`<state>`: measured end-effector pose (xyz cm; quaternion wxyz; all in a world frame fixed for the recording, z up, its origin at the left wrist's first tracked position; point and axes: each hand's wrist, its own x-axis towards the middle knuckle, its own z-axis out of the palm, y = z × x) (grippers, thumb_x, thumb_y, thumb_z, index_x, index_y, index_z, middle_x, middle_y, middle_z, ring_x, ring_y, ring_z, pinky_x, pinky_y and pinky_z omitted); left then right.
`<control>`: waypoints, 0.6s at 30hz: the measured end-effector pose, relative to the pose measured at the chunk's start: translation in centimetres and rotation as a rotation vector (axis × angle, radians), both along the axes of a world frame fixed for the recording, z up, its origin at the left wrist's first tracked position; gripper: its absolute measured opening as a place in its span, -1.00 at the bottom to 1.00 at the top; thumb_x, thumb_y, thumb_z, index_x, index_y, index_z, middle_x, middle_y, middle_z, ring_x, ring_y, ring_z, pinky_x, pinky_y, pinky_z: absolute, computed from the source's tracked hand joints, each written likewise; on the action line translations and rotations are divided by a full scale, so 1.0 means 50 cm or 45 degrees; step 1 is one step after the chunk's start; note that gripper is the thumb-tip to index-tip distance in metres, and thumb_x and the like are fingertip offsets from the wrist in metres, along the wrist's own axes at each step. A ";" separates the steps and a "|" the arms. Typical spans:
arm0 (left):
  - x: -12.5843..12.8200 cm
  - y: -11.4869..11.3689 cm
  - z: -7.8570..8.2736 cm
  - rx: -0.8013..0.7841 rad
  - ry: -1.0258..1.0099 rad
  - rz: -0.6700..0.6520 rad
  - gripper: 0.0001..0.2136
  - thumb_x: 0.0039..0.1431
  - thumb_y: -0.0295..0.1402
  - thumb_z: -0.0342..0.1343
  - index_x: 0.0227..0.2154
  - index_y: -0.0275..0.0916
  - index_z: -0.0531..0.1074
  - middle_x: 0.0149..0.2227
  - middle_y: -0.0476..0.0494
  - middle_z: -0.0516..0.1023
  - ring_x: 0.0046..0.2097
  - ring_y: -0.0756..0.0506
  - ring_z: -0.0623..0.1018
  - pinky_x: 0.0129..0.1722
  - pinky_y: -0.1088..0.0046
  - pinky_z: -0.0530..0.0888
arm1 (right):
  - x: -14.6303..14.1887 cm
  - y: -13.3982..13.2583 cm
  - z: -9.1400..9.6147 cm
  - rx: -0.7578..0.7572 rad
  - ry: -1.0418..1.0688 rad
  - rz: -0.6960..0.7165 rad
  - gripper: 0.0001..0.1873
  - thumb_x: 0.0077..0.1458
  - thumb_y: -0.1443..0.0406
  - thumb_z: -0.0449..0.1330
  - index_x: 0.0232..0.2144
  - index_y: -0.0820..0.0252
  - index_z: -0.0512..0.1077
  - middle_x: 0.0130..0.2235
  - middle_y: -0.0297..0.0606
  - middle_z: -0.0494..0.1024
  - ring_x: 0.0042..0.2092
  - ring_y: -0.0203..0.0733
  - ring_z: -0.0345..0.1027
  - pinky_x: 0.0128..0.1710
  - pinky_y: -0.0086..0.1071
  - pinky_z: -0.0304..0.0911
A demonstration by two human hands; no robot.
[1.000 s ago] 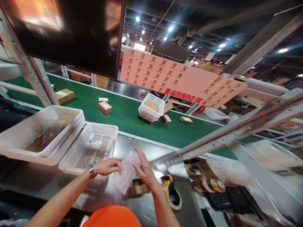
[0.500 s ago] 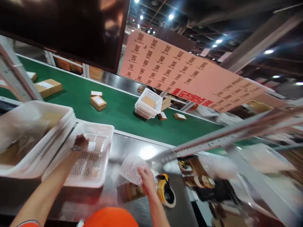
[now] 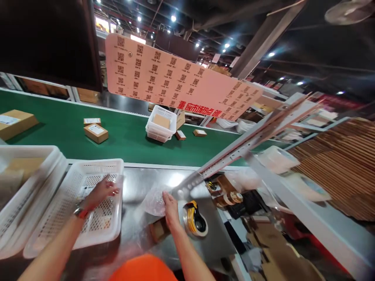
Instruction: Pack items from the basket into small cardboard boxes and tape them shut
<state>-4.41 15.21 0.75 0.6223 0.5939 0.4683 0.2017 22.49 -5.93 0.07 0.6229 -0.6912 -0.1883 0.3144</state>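
Observation:
My left hand (image 3: 101, 192) hovers in the white perforated plastic basket (image 3: 120, 203), fingers apart and holding nothing. A white label in the bottom of the basket is partly hidden behind the hand. My right hand (image 3: 170, 207) is closed on the edge of a crumpled clear sheet of bubble wrap (image 3: 154, 201), thumb on top. Below the wrap, a small brown cardboard box (image 3: 159, 229) lies on the metal table (image 3: 137, 183), partly covered. Just right of my right hand stands a yellow and black tape dispenser (image 3: 195, 220).
Stacked white baskets (image 3: 48, 171) with brown contents stand at the left. Beyond the table runs a green conveyor belt (image 3: 125, 134) carrying cardboard boxes (image 3: 96, 132) and a white basket stack (image 3: 161, 123). A slanting metal post (image 3: 231, 150) and shelf edge close in the right side.
My left hand has lifted off the basket's bottom near the label, and its fingers have spread. My right hand keeps hold of the bubble wrap. The view has swung to the right.

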 end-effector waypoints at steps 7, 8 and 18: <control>0.119 -0.309 0.028 -0.638 -0.610 -0.560 -0.25 -0.09 0.08 0.70 0.08 -0.25 0.65 -0.24 -0.13 0.70 -0.29 -0.09 0.66 -0.24 0.38 0.57 | -0.052 -0.042 0.016 0.026 0.450 0.775 -0.37 -0.12 -0.24 0.61 -0.54 0.14 0.55 -0.56 -0.42 0.47 -0.48 -0.29 0.22 -0.40 -0.37 0.19; 0.121 -0.325 0.026 -0.645 -0.636 -0.538 -0.29 -0.07 0.11 0.69 0.00 -0.27 0.66 -0.23 -0.16 0.71 -0.30 -0.08 0.65 -0.23 0.38 0.57 | -0.045 -0.059 0.016 0.014 0.502 0.865 -0.35 -0.15 -0.24 0.62 -0.55 0.14 0.54 -0.56 -0.40 0.47 -0.47 -0.28 0.25 -0.39 -0.36 0.22; 0.135 -0.436 -0.025 -0.609 -0.289 -0.219 -0.33 -0.19 0.14 0.68 -0.25 -0.19 0.48 -0.35 -0.06 0.68 -0.32 -0.11 0.71 -0.23 0.37 0.59 | 0.045 -0.193 -0.012 0.046 -0.050 0.589 -0.36 0.20 -0.31 0.40 -0.37 0.15 0.67 -0.49 -0.42 0.44 -0.41 -0.26 0.23 -0.33 -0.34 0.17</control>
